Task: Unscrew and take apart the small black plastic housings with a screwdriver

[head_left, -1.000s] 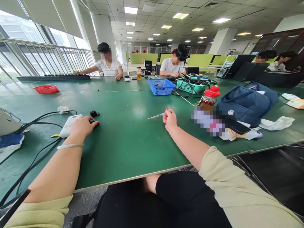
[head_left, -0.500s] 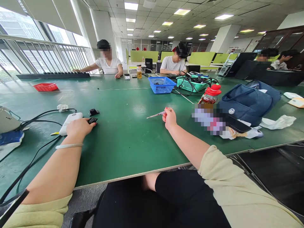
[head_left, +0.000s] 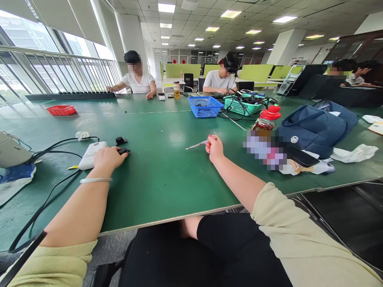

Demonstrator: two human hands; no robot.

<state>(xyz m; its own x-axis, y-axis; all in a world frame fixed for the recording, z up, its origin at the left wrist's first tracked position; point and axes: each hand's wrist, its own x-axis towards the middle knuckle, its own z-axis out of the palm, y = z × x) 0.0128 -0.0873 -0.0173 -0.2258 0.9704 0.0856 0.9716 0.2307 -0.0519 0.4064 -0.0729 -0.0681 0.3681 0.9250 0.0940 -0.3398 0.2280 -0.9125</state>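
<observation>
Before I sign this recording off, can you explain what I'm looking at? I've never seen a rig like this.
There is no machine here: you see a person's two bare hands. A single camera worn on the head looks forward and down, so the arms reach away from you across a green table.

The right hand holds a thin, pointed tool. The left hand touches a small black part; whether it is gripped is hard to tell. Just beyond lies another black piece.

Beside the left hand is a white box. Farther off stand a red tray and a blue basket.
</observation>
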